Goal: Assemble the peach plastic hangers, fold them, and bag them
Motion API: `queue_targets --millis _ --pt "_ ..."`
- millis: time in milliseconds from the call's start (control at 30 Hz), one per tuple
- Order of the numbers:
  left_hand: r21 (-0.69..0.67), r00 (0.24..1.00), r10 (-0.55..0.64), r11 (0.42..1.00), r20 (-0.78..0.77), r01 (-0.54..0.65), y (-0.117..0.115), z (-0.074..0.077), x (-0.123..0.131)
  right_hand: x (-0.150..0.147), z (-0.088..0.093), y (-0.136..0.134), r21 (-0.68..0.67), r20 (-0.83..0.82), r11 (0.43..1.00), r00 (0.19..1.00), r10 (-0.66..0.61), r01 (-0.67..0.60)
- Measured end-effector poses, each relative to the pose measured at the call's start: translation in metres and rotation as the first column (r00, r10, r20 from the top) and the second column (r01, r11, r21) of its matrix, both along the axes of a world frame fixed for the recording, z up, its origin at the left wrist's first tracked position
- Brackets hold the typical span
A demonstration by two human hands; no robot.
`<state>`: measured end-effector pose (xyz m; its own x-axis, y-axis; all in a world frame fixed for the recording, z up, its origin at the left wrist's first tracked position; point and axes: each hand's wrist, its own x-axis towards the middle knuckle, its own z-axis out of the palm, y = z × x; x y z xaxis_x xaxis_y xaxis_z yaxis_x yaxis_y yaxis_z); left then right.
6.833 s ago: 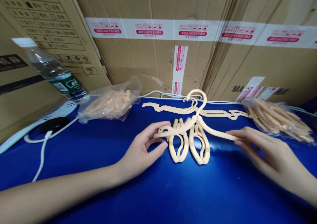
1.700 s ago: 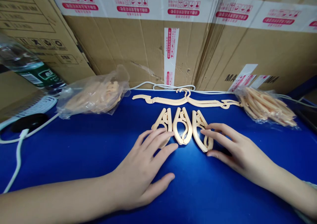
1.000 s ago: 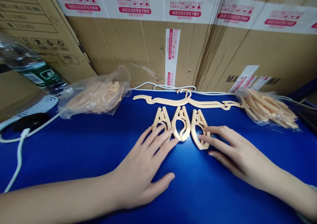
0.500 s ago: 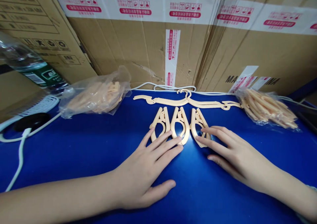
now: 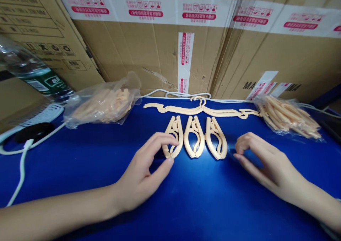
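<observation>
Three cream folding hangers lie folded in a row on the blue table [image 5: 197, 202]: a left folded hanger [image 5: 180, 138], a middle folded hanger [image 5: 187, 141] and a right folded hanger [image 5: 222, 145]. My left hand [image 5: 144, 166] arches over the left one, fingers curved and thumb apart, the thumb tip at its lower end; I cannot tell how firmly it touches. To the right of the row, my right hand [image 5: 266, 162] is apart from the hangers, fingers curled toward the thumb, nothing visible in them. Behind the row lie unfolded hangers [image 5: 183, 110], spread wide with hooks toward the boxes.
A clear bag of hangers [image 5: 103, 104] lies at back left, another bag of hangers [image 5: 289, 116] at back right. A water bottle [image 5: 39, 74], a black round object [image 5: 34, 132] and a white cable [image 5: 21, 173] are at left. Cardboard boxes [image 5: 128, 49] wall the back.
Both hands have drawn apart from the row. My left hand has moved left and curved its fingers; my right hand has moved right off the right hanger and curled. The hangers lie nearly as before.
</observation>
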<state>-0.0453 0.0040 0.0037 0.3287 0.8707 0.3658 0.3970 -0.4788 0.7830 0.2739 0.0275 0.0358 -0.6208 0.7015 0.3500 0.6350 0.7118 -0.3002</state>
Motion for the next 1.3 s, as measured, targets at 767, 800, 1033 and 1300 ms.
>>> queue_targets --millis 767,800,1033,1300 --pt "-0.23 0.964 0.126 0.971 0.235 -0.071 0.013 -0.009 -0.002 0.009 -0.014 0.012 -0.07 -0.108 0.985 0.98 -0.166 0.16" --pt "-0.233 0.964 0.127 0.97 0.234 -0.071 0.013 -0.009 -0.002 0.009 -0.014 0.013 -0.068 -0.099 0.983 0.98 -0.174 0.168" --pt "-0.245 0.965 0.136 0.966 0.222 -0.08 0.012 -0.008 -0.002 0.007 -0.007 0.014 -0.071 -0.079 0.975 0.973 -0.218 0.212" --pt "-0.236 0.965 0.117 0.97 0.235 -0.061 0.013 -0.01 -0.002 0.018 -0.007 0.025 -0.055 -0.113 0.965 0.959 -0.26 0.255"
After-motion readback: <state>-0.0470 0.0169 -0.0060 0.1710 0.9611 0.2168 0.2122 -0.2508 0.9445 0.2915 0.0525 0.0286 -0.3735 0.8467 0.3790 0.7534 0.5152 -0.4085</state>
